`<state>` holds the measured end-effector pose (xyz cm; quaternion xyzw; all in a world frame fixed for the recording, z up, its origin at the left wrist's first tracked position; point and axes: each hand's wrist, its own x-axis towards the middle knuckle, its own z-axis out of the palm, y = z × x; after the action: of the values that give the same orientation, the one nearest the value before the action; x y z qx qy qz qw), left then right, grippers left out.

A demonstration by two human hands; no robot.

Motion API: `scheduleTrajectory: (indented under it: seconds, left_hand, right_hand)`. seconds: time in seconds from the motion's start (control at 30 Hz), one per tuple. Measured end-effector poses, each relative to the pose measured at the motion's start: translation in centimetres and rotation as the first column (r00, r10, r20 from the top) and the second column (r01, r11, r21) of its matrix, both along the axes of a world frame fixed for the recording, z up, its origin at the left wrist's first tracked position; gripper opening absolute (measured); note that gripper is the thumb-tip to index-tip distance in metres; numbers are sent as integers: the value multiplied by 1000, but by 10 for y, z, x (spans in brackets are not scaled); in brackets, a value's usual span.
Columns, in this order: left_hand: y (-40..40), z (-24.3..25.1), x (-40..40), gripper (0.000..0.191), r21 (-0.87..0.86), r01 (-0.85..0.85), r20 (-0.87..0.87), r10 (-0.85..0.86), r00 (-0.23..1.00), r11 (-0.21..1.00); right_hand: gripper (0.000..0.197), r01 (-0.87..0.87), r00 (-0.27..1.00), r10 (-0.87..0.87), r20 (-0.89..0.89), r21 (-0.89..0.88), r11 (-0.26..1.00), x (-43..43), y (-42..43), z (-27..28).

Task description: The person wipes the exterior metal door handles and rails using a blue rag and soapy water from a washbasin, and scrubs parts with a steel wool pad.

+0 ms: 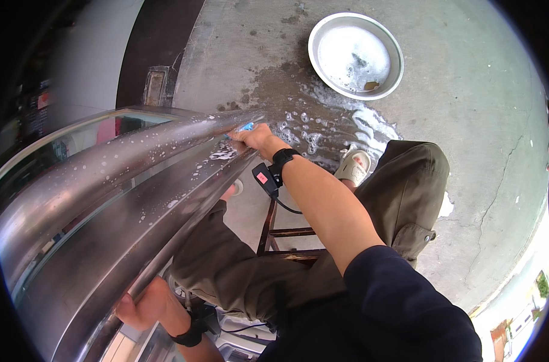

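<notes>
My right hand (255, 135) holds a blue cloth or sponge (246, 127), mostly covered by the fingers, at the far end of a stainless steel ledge (134, 217). White suds and droplets dot the ledge and the thick round steel tube (116, 156) alongside it. My left hand (143, 304) is lower left, its fingers curled around a thin steel rail (148, 277) at the ledge's near side. Both wrists wear black bands, and the right one carries a small black device (266, 179) with a cable.
A round metal basin (314, 54) of sudsy water stands on the concrete floor (464, 113). Wet foam (369, 122) spreads between it and my shoe (353, 166). Below me is a dark wooden stool (292, 232). Glass panels (143, 118) adjoin the steelwork.
</notes>
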<state>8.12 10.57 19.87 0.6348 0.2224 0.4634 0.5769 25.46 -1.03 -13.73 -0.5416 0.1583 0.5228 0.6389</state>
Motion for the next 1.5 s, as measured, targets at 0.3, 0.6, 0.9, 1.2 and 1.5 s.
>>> scheduleTrajectory:
  seconds: [0.3, 0.6, 0.9, 1.2, 1.5]
  left_hand:
    - [-4, -7, 14, 36, -5, -1, 7, 1, 1000, 1000]
    - [-16, -7, 40, 25, 73, 208, -83, -202, 976, 975]
    - [-17, 1, 45, 23, 103, 232, -94, -223, 970, 967]
    - [-17, 3, 37, 33, -14, 171, -47, -172, 984, 985]
    - [-20, 3, 37, 41, 86, 21, -23, -19, 1000, 996]
  right_hand:
    - [71, 638, 753, -568, -333, 158, 754, -35, -65, 4]
    - [34, 910, 352, -795, -494, -17, 414, -75, -169, -31]
    - [43, 292, 865, -356, 353, 222, 930, -52, -61, 61]
    - [38, 19, 951, -93, 295, 247, 969, -16, -47, 41]
    - [33, 50, 794, 11, 608, -83, 995, -19, -30, 17]
